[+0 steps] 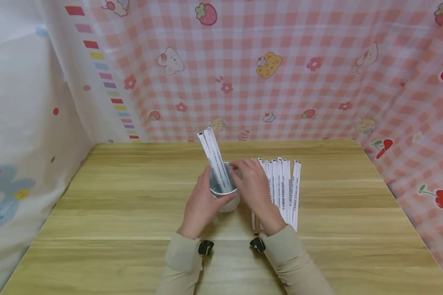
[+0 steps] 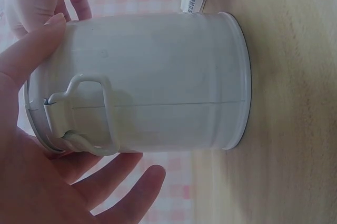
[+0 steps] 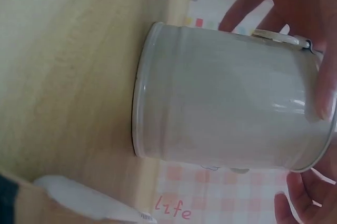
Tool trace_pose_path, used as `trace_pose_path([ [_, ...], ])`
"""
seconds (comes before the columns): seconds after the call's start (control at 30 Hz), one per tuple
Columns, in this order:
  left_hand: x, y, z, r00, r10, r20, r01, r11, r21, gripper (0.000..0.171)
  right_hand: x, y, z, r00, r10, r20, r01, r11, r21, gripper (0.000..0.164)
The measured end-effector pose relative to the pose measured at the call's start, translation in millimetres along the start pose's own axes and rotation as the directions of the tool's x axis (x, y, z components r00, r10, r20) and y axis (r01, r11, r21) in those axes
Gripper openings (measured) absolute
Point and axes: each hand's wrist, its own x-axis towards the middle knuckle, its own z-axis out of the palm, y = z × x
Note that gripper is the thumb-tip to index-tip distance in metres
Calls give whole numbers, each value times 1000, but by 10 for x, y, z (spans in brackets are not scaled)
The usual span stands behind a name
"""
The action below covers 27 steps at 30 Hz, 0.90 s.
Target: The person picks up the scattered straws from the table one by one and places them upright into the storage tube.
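A pale metal pail (image 1: 229,203) with a small ear-shaped handle (image 2: 108,113) on its side stands upright on the wooden table. My left hand (image 1: 200,205) grips it near the rim, thumb at the front and fingers round the far side. On the opposite side, my right hand (image 1: 254,186) holds the back right of the rim with thumb and forefinger; its other fingers curl loosely beside the wall. Long white paper packets (image 1: 215,157) with printed text lean out of the pail toward the back left. Their lower ends are inside.
Several similar white packets (image 1: 294,196) lie side by side on the table (image 1: 354,205), right of the pail and partly under my right wrist. Behind the table hangs a pink checked cloth (image 1: 221,102); a white printed cloth (image 1: 29,102) covers the left side.
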Motion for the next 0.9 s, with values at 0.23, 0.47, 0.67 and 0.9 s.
trace_pose_path([
  [0.23, -10, 7, -1, 1000, -16, -4, 16, 1000, 17, 93, 27, 43, -202, 997, 77, 16, -78, 996, 32, 25],
  [0.47, -7, 27, 4, 999, -42, -5, 42, 999, 26, 94, 47, 338, -549, 962, 275, 5, -273, 955, 118, 45],
  [0.67, -2, 29, 4, 998, -59, 4, 58, 998, 24, 94, 4, 707, -878, 888, 459, 35, -458, 875, 160, 60],
  [0.9, -1, 22, 14, 997, -70, 12, 70, 997, 35, 93, -139, 1068, -1052, 787, 589, 186, -610, 788, 87, 72],
])
